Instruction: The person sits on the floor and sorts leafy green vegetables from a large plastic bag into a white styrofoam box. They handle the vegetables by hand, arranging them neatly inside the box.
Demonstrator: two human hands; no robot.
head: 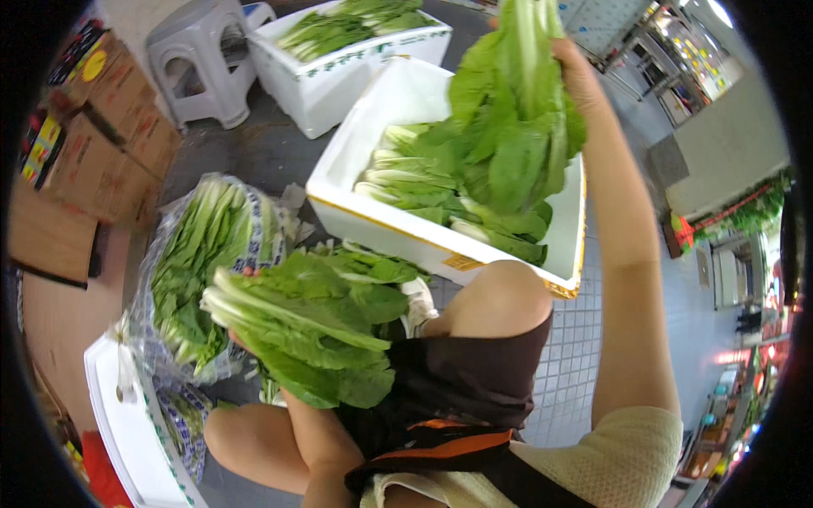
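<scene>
My right hand (573,73) is raised at the upper right, gripping a large bunch of leafy green vegetable (517,127) whose leaves hang down over an open white foam box (362,219). Inside that box, several bunches with pale stems (406,174) lie side by side. Lower left, my left hand (239,341) supports a second leafy bunch (311,324), its white stem ends pointing left. Most of that hand is hidden beneath the leaves. A clear plastic bag (206,267) packed with more greens lies beyond it, and loose leafy stalks (375,263) rest on the floor by my shoe.
Behind stands another white foam box (356,76) filled with greens, beside grey plastic stools (200,63). Cardboard cartons (105,159) are stacked along the left. A white foam lid or box (127,413) with a green-patterned edge is at lower left. Tiled floor (565,355) extends to the right.
</scene>
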